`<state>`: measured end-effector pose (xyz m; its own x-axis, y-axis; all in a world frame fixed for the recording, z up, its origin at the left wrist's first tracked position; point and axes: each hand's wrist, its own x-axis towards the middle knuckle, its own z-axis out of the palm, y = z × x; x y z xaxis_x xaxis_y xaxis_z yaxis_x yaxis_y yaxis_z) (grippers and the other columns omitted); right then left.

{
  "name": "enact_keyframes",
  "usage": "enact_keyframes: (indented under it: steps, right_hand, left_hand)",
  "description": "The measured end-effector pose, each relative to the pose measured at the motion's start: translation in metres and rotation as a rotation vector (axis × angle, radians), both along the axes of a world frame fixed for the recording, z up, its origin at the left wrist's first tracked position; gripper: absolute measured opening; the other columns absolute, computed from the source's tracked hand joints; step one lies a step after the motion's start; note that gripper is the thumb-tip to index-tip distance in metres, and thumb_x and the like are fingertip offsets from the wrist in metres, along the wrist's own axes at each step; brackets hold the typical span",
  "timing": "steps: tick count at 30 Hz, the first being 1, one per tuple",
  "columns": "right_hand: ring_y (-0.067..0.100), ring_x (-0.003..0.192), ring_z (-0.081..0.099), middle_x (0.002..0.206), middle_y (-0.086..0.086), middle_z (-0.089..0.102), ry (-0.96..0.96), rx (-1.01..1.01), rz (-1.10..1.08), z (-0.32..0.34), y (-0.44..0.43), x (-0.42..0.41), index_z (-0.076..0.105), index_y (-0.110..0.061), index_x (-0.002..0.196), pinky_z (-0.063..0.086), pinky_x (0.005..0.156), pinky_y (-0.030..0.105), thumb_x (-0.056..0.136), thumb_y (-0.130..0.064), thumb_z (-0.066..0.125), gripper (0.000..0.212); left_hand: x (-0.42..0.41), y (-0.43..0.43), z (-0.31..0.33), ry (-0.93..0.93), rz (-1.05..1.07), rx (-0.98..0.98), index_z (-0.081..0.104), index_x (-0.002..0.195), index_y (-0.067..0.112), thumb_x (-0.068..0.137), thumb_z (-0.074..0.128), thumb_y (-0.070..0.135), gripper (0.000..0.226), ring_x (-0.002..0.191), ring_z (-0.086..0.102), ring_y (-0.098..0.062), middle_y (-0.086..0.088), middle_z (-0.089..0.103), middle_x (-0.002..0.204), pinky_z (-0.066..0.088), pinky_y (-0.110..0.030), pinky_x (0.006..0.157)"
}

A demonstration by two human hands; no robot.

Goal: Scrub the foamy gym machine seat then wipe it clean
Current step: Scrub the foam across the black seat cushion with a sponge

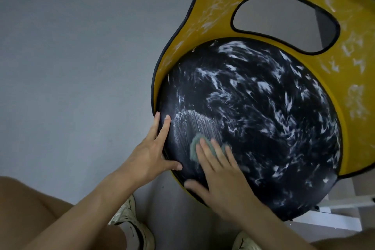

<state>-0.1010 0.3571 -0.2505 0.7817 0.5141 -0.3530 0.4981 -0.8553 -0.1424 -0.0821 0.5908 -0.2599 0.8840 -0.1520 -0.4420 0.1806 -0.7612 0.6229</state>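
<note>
Two hands are on the seat. Your left hand [154, 152] lies flat on the left rim of the round black seat [253, 117], fingers straight and spread, thumb stretched across the near edge. Your right hand [221, 178] presses a grey-green scrub pad [195, 145] flat against the near-left part of the seat. Its fingers are straight and slightly fanned, thumb out to the left. The pad shows only past the fingertips.

Surface: white foam [263, 87] lies in streaks and swirls over most of the black cushion, densest across the middle and right. Just beyond the pad is a patch of fine parallel lines, bounded by a curved ridge of foam. A yellow panel [345, 63] with black edging wraps the seat's far and right sides. It has one oval cut-out and is flecked with foam.

Room: plain grey floor [81, 57] fills the left. White bars [336, 207] sit low on the right, under the seat. Your two pale shoes [129, 215] stand on the floor at the bottom edge.
</note>
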Motion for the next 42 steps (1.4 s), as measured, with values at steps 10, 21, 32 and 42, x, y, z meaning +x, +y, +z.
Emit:
enact_keyframes:
  steps: [10, 21, 32, 42]
  right_hand:
    - [0.020, 0.155, -0.018, 0.170, 0.001, -0.010, -0.004, 0.047, -0.104, 0.004, 0.007, 0.000, -0.003, -0.015, 0.162, -0.003, 0.125, 0.047, 0.095, -0.081, 0.010, 0.095]
    - [0.020, 0.151, -0.029, 0.167, 0.000, -0.024, 0.016, -0.007, -0.144, 0.003, 0.061, 0.097, -0.018, -0.017, 0.159, -0.013, 0.124, 0.048, 0.090, -0.083, 0.001, 0.097]
    - [0.018, 0.152, -0.026, 0.168, -0.002, -0.020, 0.021, 0.035, -0.016, 0.002, 0.042, 0.040, -0.010, -0.018, 0.161, -0.009, 0.125, 0.046, 0.098, -0.074, 0.004, 0.086]
    - [0.016, 0.154, -0.022, 0.170, -0.003, -0.011, 0.039, 0.081, 0.068, 0.010, 0.031, 0.006, -0.001, -0.018, 0.163, -0.005, 0.125, 0.045, 0.107, -0.058, 0.007, 0.069]
  left_hand:
    - [0.000, 0.000, 0.001, 0.001, 0.002, -0.007, -0.023, 0.154, 0.040, 0.075, 0.084, 0.052, 0.134, 0.152, 0.020, -0.017, 0.019, -0.043, 0.155, 0.036, -0.028, 0.113]
    - [0.001, 0.001, 0.002, -0.007, -0.003, -0.024, -0.020, 0.156, 0.039, 0.075, 0.084, 0.050, 0.133, 0.153, 0.015, -0.016, 0.018, -0.041, 0.156, 0.037, -0.029, 0.113]
    - [0.002, 0.000, -0.002, -0.012, 0.002, -0.004, -0.022, 0.155, 0.040, 0.074, 0.084, 0.051, 0.134, 0.153, 0.016, -0.015, 0.018, -0.041, 0.156, 0.035, -0.025, 0.111]
    - [0.002, 0.001, -0.003, -0.028, 0.001, -0.029, -0.023, 0.154, 0.041, 0.074, 0.084, 0.050, 0.134, 0.153, 0.015, -0.014, 0.018, -0.041, 0.156, 0.036, -0.026, 0.113]
